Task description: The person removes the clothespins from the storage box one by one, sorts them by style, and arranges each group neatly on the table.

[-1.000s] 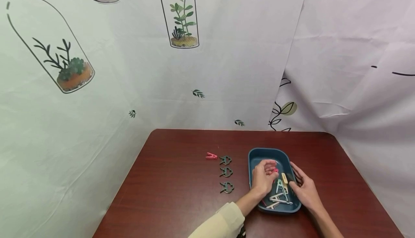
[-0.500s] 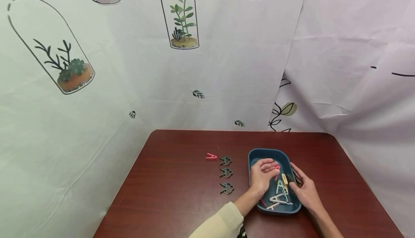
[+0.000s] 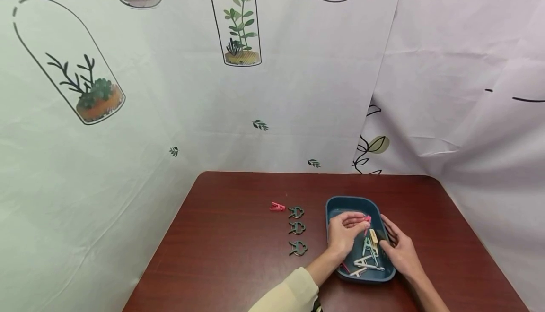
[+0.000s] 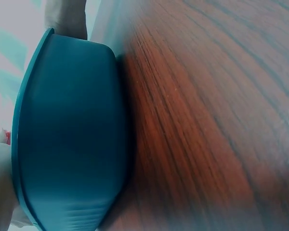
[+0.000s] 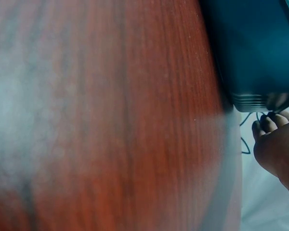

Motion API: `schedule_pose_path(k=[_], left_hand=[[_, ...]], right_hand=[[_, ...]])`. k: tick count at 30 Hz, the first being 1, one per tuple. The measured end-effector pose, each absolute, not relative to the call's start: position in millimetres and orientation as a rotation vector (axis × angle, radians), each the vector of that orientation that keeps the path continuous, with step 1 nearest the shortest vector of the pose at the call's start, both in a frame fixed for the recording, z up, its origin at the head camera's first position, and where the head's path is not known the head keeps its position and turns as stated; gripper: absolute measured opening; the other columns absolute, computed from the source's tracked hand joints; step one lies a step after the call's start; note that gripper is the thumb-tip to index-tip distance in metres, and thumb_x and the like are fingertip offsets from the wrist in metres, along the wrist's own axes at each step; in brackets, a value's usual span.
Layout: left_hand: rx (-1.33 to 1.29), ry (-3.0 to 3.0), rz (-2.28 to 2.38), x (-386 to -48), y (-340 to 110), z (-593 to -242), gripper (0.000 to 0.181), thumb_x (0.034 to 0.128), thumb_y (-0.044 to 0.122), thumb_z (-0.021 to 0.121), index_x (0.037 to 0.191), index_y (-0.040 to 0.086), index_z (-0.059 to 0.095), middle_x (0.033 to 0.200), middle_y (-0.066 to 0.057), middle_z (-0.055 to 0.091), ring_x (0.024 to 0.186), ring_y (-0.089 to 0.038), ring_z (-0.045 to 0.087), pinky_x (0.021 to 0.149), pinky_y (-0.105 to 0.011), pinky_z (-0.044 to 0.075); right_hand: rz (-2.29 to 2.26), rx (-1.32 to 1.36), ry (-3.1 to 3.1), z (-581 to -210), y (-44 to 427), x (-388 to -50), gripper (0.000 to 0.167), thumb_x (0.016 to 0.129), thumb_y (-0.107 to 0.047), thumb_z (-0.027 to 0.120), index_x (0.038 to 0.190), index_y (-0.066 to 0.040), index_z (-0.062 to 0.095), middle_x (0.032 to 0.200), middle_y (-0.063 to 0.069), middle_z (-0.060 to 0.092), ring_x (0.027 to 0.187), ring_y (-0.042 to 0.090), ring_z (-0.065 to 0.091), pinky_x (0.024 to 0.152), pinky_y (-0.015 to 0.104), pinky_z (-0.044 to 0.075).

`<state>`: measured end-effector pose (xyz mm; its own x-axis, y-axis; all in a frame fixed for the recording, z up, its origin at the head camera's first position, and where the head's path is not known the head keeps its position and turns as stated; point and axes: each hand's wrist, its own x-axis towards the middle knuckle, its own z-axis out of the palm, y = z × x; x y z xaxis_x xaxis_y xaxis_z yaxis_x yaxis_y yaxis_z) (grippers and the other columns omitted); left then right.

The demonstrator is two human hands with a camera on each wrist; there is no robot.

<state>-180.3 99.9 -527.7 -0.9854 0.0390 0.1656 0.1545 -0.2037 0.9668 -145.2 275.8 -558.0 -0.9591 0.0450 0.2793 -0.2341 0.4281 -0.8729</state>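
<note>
My left hand [image 3: 342, 234] is over the blue tray [image 3: 347, 203] and pinches a pink clothespin [image 3: 368, 219] between thumb and fingers. On the tray's right side, my right hand [image 3: 402, 251] grips the rim, thumb at the inner side and fingers outside. Inside the tray lie a yellow clothespin [image 3: 373, 236], a green clothespin [image 3: 366, 247], white clothespins [image 3: 363, 261] and a red piece [image 3: 344, 267], partly hidden by the left wrist. The tray's outer wall [image 4: 72, 125] fills much of the left wrist view. In the right wrist view, curled fingers [image 5: 269, 122] show beside the tray.
Left of the tray, another pink clothespin [image 3: 277, 206] lies on the brown table [image 3: 221, 246]. Three dark green round clips, the top one [image 3: 296, 212], the middle one [image 3: 297, 228] and the lowest [image 3: 298, 248], form a column. A printed cloth [image 3: 289, 90] hangs behind.
The pink clothespin has come into fuller view in my left hand and shifted slightly right, as the left fingers turned. My right hand stays on the tray.
</note>
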Motion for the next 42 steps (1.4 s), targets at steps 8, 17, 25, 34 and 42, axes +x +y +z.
schedule_pose_path(k=[8,17,25,34,42], left_hand=[[-0.342,-1.923,-2.340,-182,90,-519,0.016,0.0870,0.006,0.088,0.102,0.007,0.085,0.093,0.000,0.081,0.080,-0.008,0.077,0.070,-0.023,0.061],[-0.355,-2.025,-2.259,-184,71,-504,0.015,0.0938,0.015,0.083,0.109,0.014,0.086,0.100,0.007,0.081,0.088,-0.006,0.076,0.079,-0.030,0.062],[-0.404,-2.050,-2.121,-193,47,-493,0.021,0.1016,0.005,0.071,0.118,0.013,0.083,0.112,0.003,0.080,0.095,-0.005,0.075,0.079,-0.022,0.060],[-0.430,-2.094,-2.007,-204,14,-490,0.026,0.1041,0.002,0.066,0.126,0.008,0.079,0.122,0.002,0.077,0.103,-0.006,0.072,0.084,-0.022,0.059],[-0.429,-2.060,-2.048,-210,-14,-492,0.022,0.1008,0.004,0.072,0.121,0.004,0.080,0.114,-0.004,0.080,0.098,-0.013,0.077,0.084,-0.029,0.061]], right_hand=[[1.528,0.154,-2.432,-559,276,-146,0.071,0.091,0.014,0.064,0.158,0.005,0.043,0.152,0.035,0.049,0.125,-0.016,0.044,0.093,0.002,0.038],[1.529,0.137,-2.456,-558,275,-146,0.072,0.091,0.013,0.064,0.159,0.003,0.042,0.154,0.033,0.048,0.124,-0.020,0.041,0.093,0.000,0.036],[1.519,0.127,-2.459,-558,276,-145,0.072,0.091,0.014,0.063,0.159,0.003,0.042,0.153,0.033,0.049,0.122,-0.021,0.041,0.091,0.001,0.038],[1.524,0.138,-2.451,-558,276,-144,0.072,0.091,0.014,0.065,0.159,0.003,0.042,0.153,0.033,0.049,0.123,-0.018,0.043,0.091,0.002,0.040],[1.503,0.132,-2.462,-558,276,-145,0.072,0.091,0.013,0.064,0.159,0.004,0.042,0.154,0.033,0.049,0.122,-0.021,0.041,0.091,0.000,0.038]])
